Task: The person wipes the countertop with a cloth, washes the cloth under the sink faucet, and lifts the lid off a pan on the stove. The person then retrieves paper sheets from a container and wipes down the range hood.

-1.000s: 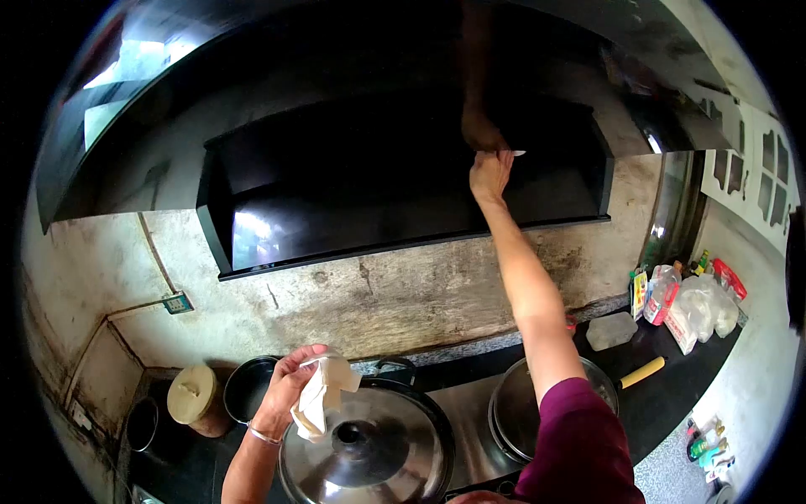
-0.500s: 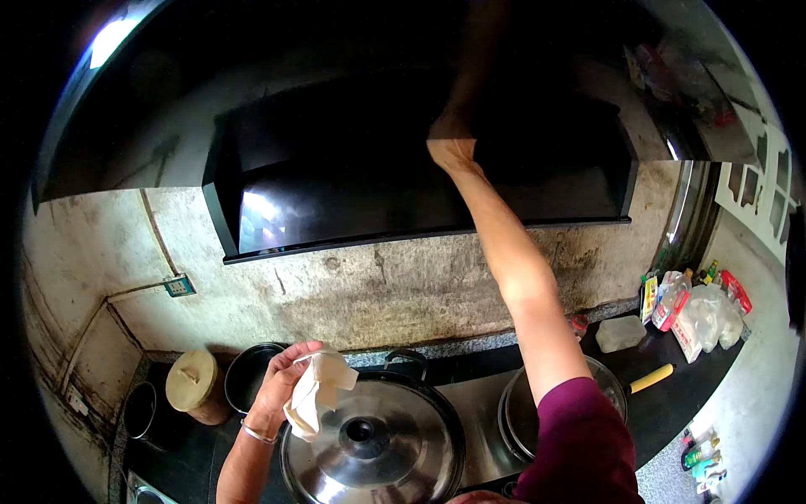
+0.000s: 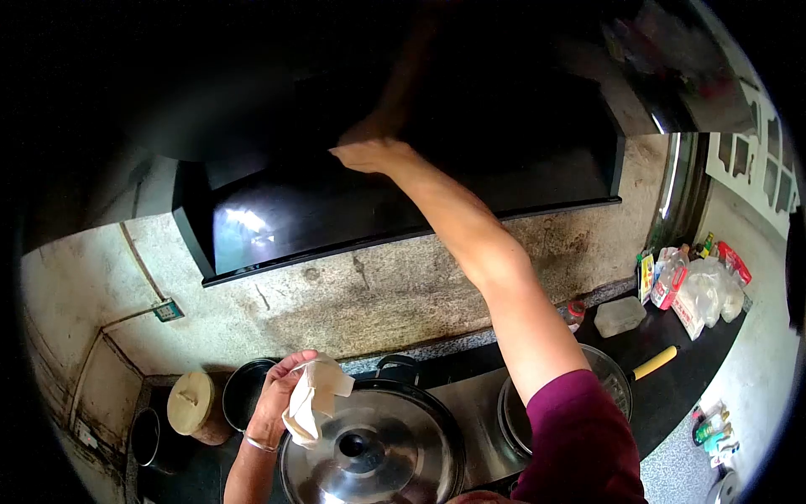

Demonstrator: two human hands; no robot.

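My left hand (image 3: 281, 396) is closed around a crumpled white paper towel (image 3: 312, 401), which hangs above the lid of a large steel pot (image 3: 395, 445). A bracelet circles that wrist. My right hand (image 3: 369, 155) is raised to the glossy black range hood (image 3: 520, 172), at the edge of its dark panel. Its fingers are mostly lost in shadow, so I cannot see whether they hold anything. The forearm's reflection shows in the hood surface above the hand.
A pan with a yellow handle (image 3: 655, 363) sits right of the pot. Left of it stand a dark pot (image 3: 243, 395) and a lidded crock (image 3: 191, 407). Bottles, plastic bags (image 3: 709, 290) and a clear container (image 3: 620, 317) crowd the right counter. A socket (image 3: 168, 310) is on the stained wall.
My right hand has swept left along the hood. The view has shifted and tilted slightly. My left hand still grips the paper towel in nearly the same place.
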